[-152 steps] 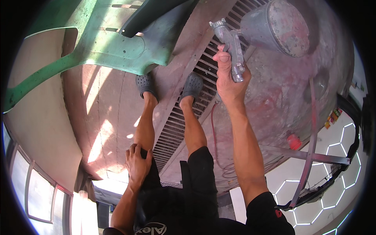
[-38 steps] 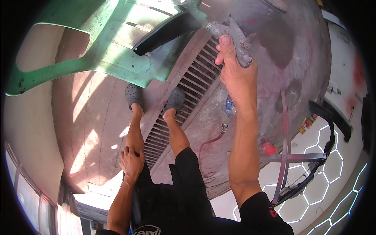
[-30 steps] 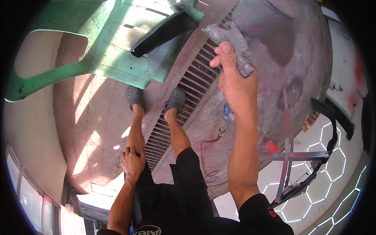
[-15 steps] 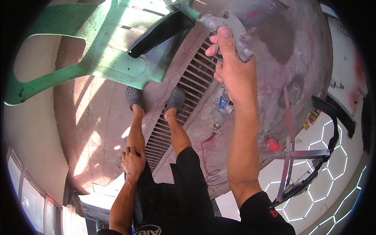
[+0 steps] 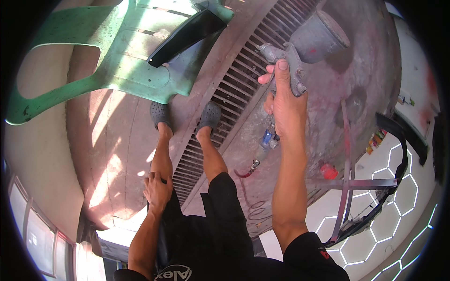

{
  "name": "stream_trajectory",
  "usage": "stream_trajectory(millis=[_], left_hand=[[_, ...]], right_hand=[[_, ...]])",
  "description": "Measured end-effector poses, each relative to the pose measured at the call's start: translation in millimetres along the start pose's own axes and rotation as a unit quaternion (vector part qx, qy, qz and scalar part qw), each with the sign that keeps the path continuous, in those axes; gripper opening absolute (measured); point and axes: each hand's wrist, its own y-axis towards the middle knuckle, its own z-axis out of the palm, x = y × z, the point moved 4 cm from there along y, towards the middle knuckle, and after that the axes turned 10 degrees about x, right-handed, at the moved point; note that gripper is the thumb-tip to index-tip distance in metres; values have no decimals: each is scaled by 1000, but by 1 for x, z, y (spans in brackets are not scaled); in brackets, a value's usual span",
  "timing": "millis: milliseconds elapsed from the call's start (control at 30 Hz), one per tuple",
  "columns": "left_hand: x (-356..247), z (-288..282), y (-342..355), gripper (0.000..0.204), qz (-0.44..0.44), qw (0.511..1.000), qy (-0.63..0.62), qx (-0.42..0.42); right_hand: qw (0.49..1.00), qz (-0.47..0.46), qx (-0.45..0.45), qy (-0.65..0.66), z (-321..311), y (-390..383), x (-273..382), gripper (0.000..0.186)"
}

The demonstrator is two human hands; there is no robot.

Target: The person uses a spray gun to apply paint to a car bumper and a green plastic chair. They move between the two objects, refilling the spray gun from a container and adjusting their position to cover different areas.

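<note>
My right hand point(image 5: 288, 100) grips a grey, paint-smudged spray gun point(image 5: 293, 63) with a large metal cup point(image 5: 316, 42) at its far side. Below the grip hangs an inline fitting point(image 5: 267, 138) with a blue part, joined to a red hose point(image 5: 246, 172). Left of the gun, a glossy black narrow panel point(image 5: 185, 37) lies on a green plastic chair point(image 5: 140, 79), whose seat is partly sunlit. My left hand point(image 5: 157, 187) rests loosely on my left knee, fingers apart, holding nothing.
My clogged feet point(image 5: 208, 117) stand by a long metal floor grate point(image 5: 239, 79). At right are a red container point(image 5: 329, 171), crossed metal bars point(image 5: 365, 184), a black curved frame point(image 5: 398, 136) and small colourful containers point(image 5: 375, 140). A window point(image 5: 37, 225) is at lower left; hexagonal lights glow at lower right.
The spray gun in my right hand has moved down and slightly right since half a second ago, with its cup now more in view. A faint mist seen earlier near the nozzle is gone.
</note>
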Motion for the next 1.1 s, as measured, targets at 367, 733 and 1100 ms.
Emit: stream_trajectory(millis=[367,733,1100], left_hand=[[-251,-16,-103,73,286,868,-368,174],[-426,-15,-76,41,286,855,-397,172],[-586,-192,-14,57,347,853,-391,11]], right_hand=[[982,-150,23,115,-76,-73,133,66],[912,-394,13,-118,-160,-88,416,68],[866,-345,298,-204,-127,69,541,69]])
